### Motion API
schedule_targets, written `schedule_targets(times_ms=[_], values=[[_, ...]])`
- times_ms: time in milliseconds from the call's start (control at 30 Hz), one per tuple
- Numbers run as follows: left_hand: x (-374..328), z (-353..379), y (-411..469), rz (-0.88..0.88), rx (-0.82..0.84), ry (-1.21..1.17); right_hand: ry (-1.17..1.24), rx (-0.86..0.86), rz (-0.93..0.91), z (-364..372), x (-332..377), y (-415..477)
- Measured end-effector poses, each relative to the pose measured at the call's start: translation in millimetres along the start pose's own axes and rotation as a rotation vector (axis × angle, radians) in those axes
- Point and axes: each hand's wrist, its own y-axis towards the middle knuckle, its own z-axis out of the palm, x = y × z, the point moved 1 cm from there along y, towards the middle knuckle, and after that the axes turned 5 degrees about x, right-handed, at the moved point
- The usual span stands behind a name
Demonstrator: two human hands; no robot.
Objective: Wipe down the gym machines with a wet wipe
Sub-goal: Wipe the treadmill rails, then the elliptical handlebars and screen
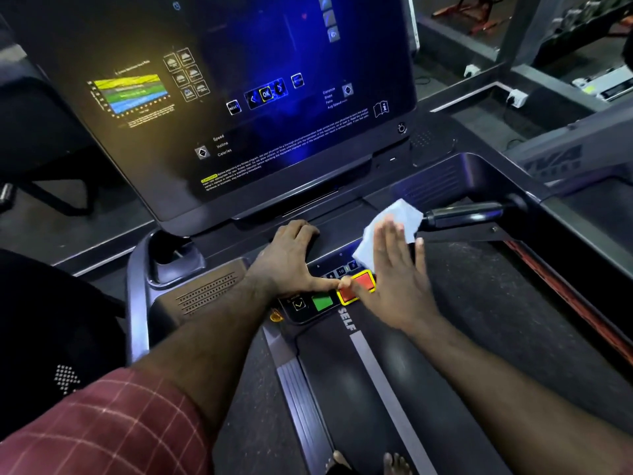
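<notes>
**Treadmill wipe-down: looks early, most of it left**

Treadmill (346, 399) fills the view. Its big console screen (239, 97) is lit w/ menus and fine print; no wet streaks or smears show on it, so can't tell if it's been wiped. The belt (462, 303) runs below, dusty-looking specks on the dark surface. The right handlebar (466, 214) sticks out just beside the wipe, glossy, but that may only be reflected light.

Left hand (291, 258) rests palm-down on the ledge under the screen, thumb stretched toward the control panel (329, 269). Its grip is released, bracing only, holding nothing.

Right hand (394, 279) is blurred, fingers straight and together. Its grip is also released: the wet wipe (394, 217) lies against the far side of the flat fingers, pressed or carried rather than pinched. The wipe sits above the panel's right end, between the screen base and the handlebar; can't tell if it touches the surface.

Red button (363, 282) and green button (322, 301) lie near both thumbs.

Judgement: work is at the panel area of 1 machine. Screen, rails and belt edges prob. remain, plus other gear in the bkgd.
</notes>
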Motion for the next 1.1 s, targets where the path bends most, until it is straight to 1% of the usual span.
schedule_targets(times_ms=[67,100,133,200,267,300,333,400,467,500,533,600,633,700,767,800,900,933,967,1000,1100], values=[[0,0,0,-0.004,0.004,-0.008,-0.052,0.049,-0.120,15,-2,-25],[1,0,0,-0.005,0.009,-0.015,-0.083,0.071,-0.133,24,-10,-41],[0,0,0,-0.004,0.014,-0.020,-0.104,0.087,-0.114,28,-21,-55],[-1,-2,0,0.000,0.026,-0.018,-0.076,0.067,-0.015,29,-39,-56],[-1,-3,-1,0.000,0.033,-0.013,0.075,0.008,0.118,17,-36,-30],[-1,-3,-1,0.002,0.030,-0.011,0.129,-0.023,0.160,10,-29,-13],[-1,-2,-1,0.002,0.026,-0.012,0.147,-0.037,0.159,3,-19,0],[-1,-1,-1,0.001,0.011,-0.015,0.091,-0.030,0.040,1,-1,4],[1,0,0,0.005,-0.004,-0.032,0.017,0.026,-0.087,17,0,-23],[1,0,0,0.009,0.003,-0.042,-0.013,0.043,-0.105,28,-8,-41],[2,-1,0,0.013,0.011,-0.044,-0.031,0.059,-0.095,35,-19,-57],[2,-2,0,0.015,0.016,-0.032,-0.025,0.078,-0.003,39,-38,-64],[1,-1,1,0.015,0.018,-0.029,0.012,0.081,0.051,35,-41,-56],[1,0,1,0.013,0.012,-0.029,0.107,0.016,0.132,20,-32,-26],[4,1,2,0.019,-0.023,-0.054,0.138,-0.028,0.139,6,-9,-1],[6,3,2,0.025,-0.045,-0.084,0.121,-0.029,0.100,4,3,2],[10,5,1,0.037,-0.114,-0.225,-0.002,0.022,-0.124,22,29,-28],[11,5,1,0.039,-0.136,-0.273,-0.047,0.031,-0.188,28,26,-39],[13,5,1,0.036,-0.171,-0.320,-0.093,0.029,-0.209,27,19,-47],[13,4,0,0.028,-0.218,-0.367,-0.124,0.017,-0.175,25,11,-49],[18,7,-2,-0.029,-0.366,-0.567,-0.077,-0.008,0.066,8,6,-29]])
